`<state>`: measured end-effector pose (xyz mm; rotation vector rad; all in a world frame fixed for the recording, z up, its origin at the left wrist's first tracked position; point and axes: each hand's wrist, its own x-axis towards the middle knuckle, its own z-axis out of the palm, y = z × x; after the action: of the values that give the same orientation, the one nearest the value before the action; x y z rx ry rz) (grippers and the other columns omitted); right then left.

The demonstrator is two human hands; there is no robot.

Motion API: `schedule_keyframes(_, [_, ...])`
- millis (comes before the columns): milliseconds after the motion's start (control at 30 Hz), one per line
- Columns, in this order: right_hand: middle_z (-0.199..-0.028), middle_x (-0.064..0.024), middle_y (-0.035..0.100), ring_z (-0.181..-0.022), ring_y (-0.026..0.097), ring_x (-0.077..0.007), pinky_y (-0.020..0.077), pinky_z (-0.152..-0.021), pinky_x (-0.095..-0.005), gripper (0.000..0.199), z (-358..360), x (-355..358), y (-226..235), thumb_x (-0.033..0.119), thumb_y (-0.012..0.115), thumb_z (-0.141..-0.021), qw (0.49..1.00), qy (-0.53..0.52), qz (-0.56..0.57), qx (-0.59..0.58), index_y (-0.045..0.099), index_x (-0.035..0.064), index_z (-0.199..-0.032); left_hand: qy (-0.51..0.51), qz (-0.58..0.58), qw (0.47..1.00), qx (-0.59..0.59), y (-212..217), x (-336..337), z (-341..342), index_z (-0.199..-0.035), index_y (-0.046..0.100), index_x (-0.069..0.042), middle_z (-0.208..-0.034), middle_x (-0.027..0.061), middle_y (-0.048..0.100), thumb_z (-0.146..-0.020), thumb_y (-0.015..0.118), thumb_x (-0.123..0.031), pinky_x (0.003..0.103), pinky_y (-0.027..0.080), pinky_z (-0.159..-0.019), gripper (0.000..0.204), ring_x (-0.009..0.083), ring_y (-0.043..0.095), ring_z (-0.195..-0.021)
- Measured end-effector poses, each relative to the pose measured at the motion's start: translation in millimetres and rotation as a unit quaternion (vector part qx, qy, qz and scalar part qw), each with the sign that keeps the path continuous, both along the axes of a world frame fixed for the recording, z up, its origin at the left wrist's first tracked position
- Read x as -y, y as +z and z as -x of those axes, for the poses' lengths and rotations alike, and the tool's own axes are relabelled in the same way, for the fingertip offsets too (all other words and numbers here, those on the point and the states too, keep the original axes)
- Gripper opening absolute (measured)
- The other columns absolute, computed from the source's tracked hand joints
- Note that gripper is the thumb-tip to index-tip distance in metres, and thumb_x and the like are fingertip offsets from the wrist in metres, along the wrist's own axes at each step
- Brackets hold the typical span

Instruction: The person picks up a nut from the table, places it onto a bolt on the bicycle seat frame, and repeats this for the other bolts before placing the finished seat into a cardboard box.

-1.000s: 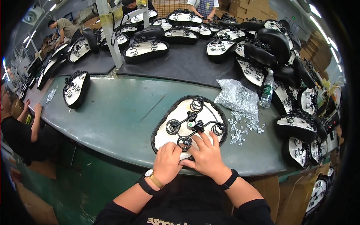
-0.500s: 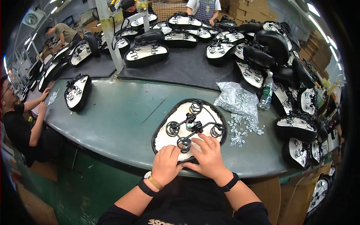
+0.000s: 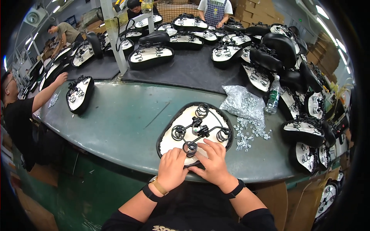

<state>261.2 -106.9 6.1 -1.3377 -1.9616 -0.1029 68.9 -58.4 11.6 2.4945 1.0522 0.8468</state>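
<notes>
A black bicycle saddle (image 3: 175, 148) lies upside down before me, its cream underside and black wire springs facing up. The narrow end points toward me. My left hand (image 3: 172, 165) grips that end on the left, fingers bent over the rim and up against the nearest coil spring (image 3: 190, 149). On the other side of the coil, my right hand (image 3: 212, 163) has its thumb at the saddle's near edge and its fingers curled over the underside. A black clamp (image 3: 198, 127) sits at the middle of the wire frame. What the fingertips press on is partly hidden.
Right of the saddle are loose nuts (image 3: 246, 134), a clear bag of nuts (image 3: 244, 102) and a water bottle (image 3: 273, 95). Stacked saddles (image 3: 277, 50) crowd the right and back. Another saddle (image 3: 80, 95) lies at left, near a co-worker (image 3: 23, 115). A metal post (image 3: 111, 34) stands behind.
My right fingers have shifted slightly nearer the coil, away from the clamp; the saddle has barely moved. The co-worker at left has stretched an arm out toward the saddles behind.
</notes>
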Motion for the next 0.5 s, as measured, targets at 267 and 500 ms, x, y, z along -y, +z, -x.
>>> schedule_keyframes(267, [-0.143, -0.012, 0.058, -0.141, 0.046, -0.0339, 0.0307, -0.11, -0.057, 0.051, -5, 1, 1, 0.036, 0.087, -0.073, 0.998, 0.034, 0.014, 0.043, 0.074, 0.0122, -0.117, -0.008, 0.002, 1.0, 0.027, -9, -3, 7, -0.136, 0.053, -0.001, -0.11, 0.0128, 0.058, -0.07, 0.087, -0.011, 0.045, 0.047, -0.088, 0.075, 0.0342, 0.058, -0.103])
schedule_keyframes(500, [-0.142, -0.0086, 0.059, -0.141, 0.046, -0.0333, 0.0311, -0.11, -0.0545, 0.042, 11, 4, 17, 0.029, 0.087, -0.075, 0.991, -0.065, 0.08, 0.089, 0.076, 0.0185, -0.114, -0.022, 0.023, 0.999, 0.035, -14, -4, 13, -0.135, 0.054, -0.002, -0.113, 0.0122, 0.061, -0.07, 0.088, -0.013, 0.044, 0.048, -0.091, 0.075, 0.0342, 0.06, -0.105])
